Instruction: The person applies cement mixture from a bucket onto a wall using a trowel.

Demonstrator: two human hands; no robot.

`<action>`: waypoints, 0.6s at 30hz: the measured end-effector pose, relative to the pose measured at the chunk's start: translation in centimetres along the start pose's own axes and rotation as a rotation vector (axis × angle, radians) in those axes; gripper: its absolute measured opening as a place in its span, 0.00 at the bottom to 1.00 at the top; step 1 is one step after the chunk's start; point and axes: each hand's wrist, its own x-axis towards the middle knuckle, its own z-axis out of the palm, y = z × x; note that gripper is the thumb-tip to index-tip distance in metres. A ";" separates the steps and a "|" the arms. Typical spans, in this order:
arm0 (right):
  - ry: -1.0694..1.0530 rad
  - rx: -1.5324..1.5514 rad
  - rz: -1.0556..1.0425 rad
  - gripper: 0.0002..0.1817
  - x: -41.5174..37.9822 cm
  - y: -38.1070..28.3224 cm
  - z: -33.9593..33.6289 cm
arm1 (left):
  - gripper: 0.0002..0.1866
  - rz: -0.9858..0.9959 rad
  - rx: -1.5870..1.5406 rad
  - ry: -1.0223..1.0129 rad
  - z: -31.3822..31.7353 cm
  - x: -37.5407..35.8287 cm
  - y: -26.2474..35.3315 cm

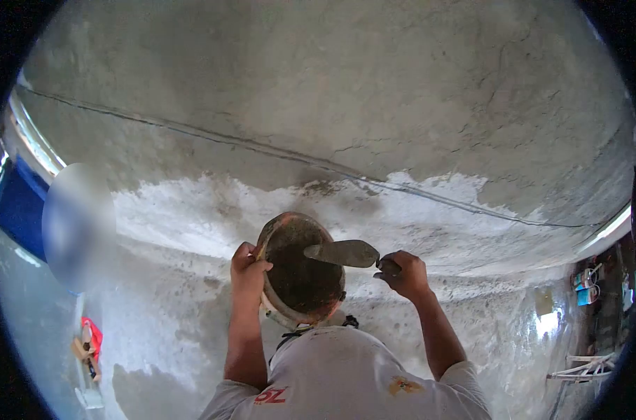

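The left hand (248,276) is closed on the bucket (300,269) at the 9 o'clock side of its mouth. Its thumb lies over the rim, pointing toward 3 o'clock, and the other fingers are curled together against the outside; how many of them bear on the wall I cannot tell.

The right hand (404,273) is at the bucket's 3 o'clock, just clear of the rim. Its fingers are bent and drawn in around the dark handle of 1 trowel (342,253), with the thumb low on the 8 o'clock side of the hand. Most of the handle is hidden in the grip. The blade runs from that hand toward 9 o'clock, its far end above the mouth of the bucket; it is grey, flat and long, with a rounded end. Whether it touches anything inside, I cannot tell.

The bucket sits in front of the person's white shirt (332,378), its mouth turned up to the camera. The rim is worn and smeared, with orange-brown patches, and the inside is dark and coated with grey-brown stuff.

Toward 12 o'clock is a rough grey wall (346,84), crossed by a thin dark line from about 10 o'clock to 3 o'clock, with a whitish, uneven band below it. A red item (92,336) lies at 8 o'clock, and a pale rack (584,367) stands at 4 o'clock.
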 end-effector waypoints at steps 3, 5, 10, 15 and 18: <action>0.104 0.086 -0.008 0.21 -0.6 0.6 -2.0 | 0.13 0.012 -0.113 -0.045 0.9 0.1 -0.5; 0.134 0.092 -0.056 0.24 -0.5 1.5 -3.5 | 0.12 0.049 -0.120 -0.077 1.5 0.0 0.1; 0.221 0.163 -0.104 0.17 2.0 1.9 -7.8 | 0.12 0.032 -0.105 -0.107 2.5 0.8 -0.4; 0.182 0.124 -0.132 0.11 5.9 3.0 -10.3 | 0.12 0.057 -0.195 -0.143 3.3 0.6 -0.7; 0.135 0.016 -0.130 0.11 7.6 3.6 -10.6 | 0.11 0.058 -0.195 -0.141 3.7 1.1 -2.1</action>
